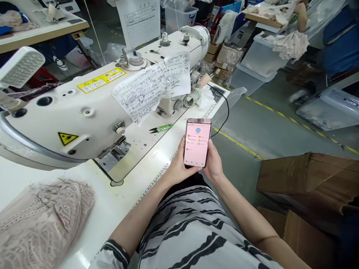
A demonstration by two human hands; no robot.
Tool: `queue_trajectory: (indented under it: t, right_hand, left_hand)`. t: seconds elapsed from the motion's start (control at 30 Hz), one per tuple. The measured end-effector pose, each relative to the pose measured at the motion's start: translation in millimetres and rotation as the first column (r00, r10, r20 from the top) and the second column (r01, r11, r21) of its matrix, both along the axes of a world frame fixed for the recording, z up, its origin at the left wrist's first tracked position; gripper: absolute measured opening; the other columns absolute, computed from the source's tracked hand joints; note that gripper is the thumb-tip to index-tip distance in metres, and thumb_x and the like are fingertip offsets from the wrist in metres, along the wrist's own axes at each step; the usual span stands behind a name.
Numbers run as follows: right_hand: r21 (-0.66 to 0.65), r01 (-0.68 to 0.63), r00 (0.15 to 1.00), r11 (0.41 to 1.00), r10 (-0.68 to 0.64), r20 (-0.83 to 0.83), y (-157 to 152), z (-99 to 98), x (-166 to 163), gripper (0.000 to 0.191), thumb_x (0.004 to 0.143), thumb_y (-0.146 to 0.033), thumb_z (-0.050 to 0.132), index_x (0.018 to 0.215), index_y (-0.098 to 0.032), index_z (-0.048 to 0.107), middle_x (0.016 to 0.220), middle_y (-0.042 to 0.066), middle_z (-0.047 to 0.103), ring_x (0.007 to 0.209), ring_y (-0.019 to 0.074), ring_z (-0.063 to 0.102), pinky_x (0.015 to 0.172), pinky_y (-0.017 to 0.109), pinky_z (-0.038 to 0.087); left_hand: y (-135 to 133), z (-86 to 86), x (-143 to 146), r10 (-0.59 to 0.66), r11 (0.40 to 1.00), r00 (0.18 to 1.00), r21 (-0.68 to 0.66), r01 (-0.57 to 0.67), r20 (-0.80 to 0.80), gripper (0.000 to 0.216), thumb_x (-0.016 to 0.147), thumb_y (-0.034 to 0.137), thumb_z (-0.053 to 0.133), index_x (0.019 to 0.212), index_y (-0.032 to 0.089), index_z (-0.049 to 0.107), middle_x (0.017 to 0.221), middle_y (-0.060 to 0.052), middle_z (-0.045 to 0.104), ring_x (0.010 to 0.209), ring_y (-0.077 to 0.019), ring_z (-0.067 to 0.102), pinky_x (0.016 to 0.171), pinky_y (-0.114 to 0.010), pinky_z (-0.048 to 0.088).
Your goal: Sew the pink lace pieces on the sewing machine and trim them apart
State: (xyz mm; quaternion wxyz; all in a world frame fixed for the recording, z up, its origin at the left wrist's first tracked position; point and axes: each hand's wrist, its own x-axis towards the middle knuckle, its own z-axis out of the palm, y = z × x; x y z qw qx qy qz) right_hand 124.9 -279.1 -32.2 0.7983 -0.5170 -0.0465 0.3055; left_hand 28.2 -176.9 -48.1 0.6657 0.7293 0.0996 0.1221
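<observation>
A smartphone (198,144) with a lit pink screen is held upright between both hands, above my lap at the table's front edge. My left hand (179,166) wraps its left side, the thumb lying along the bottom edge. On the other side my right hand (213,162) grips the lower right edge. A black cable (227,108) runs by the phone's right side. Green-handled thread snips (161,128) lie on the sewing machine bed, left of the phone. The white sewing machine (92,108) stands behind, with handwritten sheets (143,91) fixed to it.
Folded beige lace fabric (45,220) lies on the table (134,198) at the lower left. Cardboard boxes (303,179) stand on the floor at right. Clear plastic bins (255,67) are stacked farther back, near another person's arm (302,16). A lamp head (24,67) juts in at left.
</observation>
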Motion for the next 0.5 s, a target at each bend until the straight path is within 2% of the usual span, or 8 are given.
queue_trajectory:
  t: [0.17,0.3,0.4,0.5]
  right_hand:
    - [-0.021,0.019,1.000,1.000,-0.020,-0.021,-0.5,-0.7,2.2,0.045,0.080,-0.058,0.075,0.109,-0.023,0.073,0.114,0.003,0.076,0.115,0.0290,0.068,0.096,0.040,0.057]
    - [-0.070,-0.003,1.000,0.998,0.003,0.005,-1.0,2.3,3.1,0.042,0.070,-0.044,0.083,0.104,-0.022,0.073,0.111,0.004,0.077,0.108,0.0294,0.069,0.092,0.040,0.057]
    - [-0.096,-0.027,0.999,0.995,0.029,0.024,-1.8,4.0,3.0,0.042,0.065,-0.034,0.084,0.103,-0.023,0.072,0.109,0.004,0.077,0.103,0.0281,0.071,0.089,0.039,0.057]
    - [-0.109,-0.027,0.999,0.994,0.031,0.037,-2.2,3.6,3.0,0.038,0.065,-0.032,0.082,0.101,-0.023,0.072,0.107,0.003,0.077,0.101,0.0276,0.071,0.088,0.040,0.057]
  left_hand:
    - [-0.3,2.9,-0.2,0.003,1.000,1.000,-0.020,-0.003,0.008,0.116,0.077,0.023,0.080,0.164,0.031,0.003,0.169,-0.011,0.024,0.153,-0.0309,0.032,0.124,-0.049,0.032]
    - [-0.6,0.2,-0.3,0.004,0.999,1.000,-0.041,-0.005,-0.014,0.117,0.078,0.023,0.080,0.164,0.029,0.001,0.168,-0.012,0.026,0.152,-0.0309,0.033,0.124,-0.051,0.032]
    - [-0.8,-1.6,-0.3,0.008,0.999,1.000,-0.054,-0.009,-0.022,0.118,0.078,0.026,0.080,0.164,0.028,0.000,0.168,-0.013,0.026,0.152,-0.0305,0.033,0.124,-0.051,0.032]
    - [-0.8,-1.4,-0.3,0.004,0.999,1.000,-0.048,-0.005,-0.025,0.117,0.079,0.026,0.080,0.164,0.026,0.000,0.168,-0.013,0.027,0.152,-0.0298,0.034,0.125,-0.050,0.032]
